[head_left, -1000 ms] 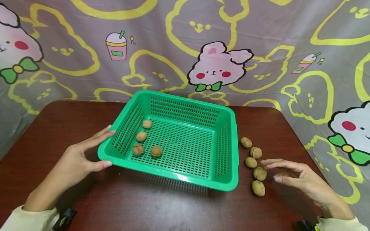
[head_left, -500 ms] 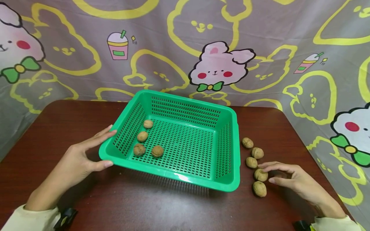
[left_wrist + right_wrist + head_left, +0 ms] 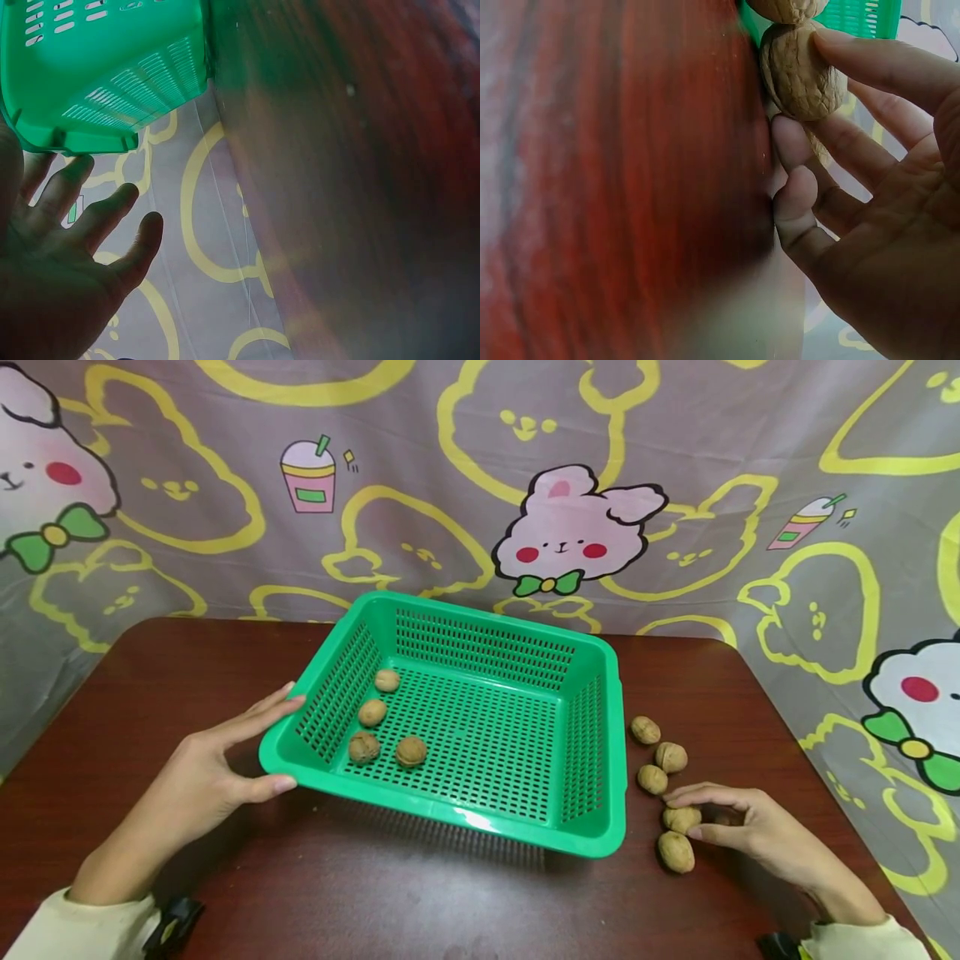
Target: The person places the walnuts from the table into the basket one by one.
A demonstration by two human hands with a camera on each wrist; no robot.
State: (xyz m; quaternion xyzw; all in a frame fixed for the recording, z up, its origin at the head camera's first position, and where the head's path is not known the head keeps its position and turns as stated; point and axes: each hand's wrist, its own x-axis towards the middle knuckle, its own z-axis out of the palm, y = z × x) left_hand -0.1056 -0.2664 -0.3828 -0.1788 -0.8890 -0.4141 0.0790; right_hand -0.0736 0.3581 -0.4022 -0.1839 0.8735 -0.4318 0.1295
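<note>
The right hand (image 3: pixel 738 825) pinches a walnut (image 3: pixel 681 819) between thumb and fingers, and the green basket (image 3: pixel 472 817) lies to that hand's left, its long side stretching toward the left hand (image 3: pixel 204 777) (fingers spread, touching the basket's corner).

The left hand (image 3: pixel 71 259) spreads its fingers at the rim of a green basket (image 3: pixel 67 71), beside a reddish-brown table (image 3: pixel 352 195) and yellow-patterned gray cloth (image 3: pixel 169 217).

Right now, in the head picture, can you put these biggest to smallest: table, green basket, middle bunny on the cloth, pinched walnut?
1. Table
2. Green basket
3. Middle bunny
4. Pinched walnut, partly covered by the fingers
</note>
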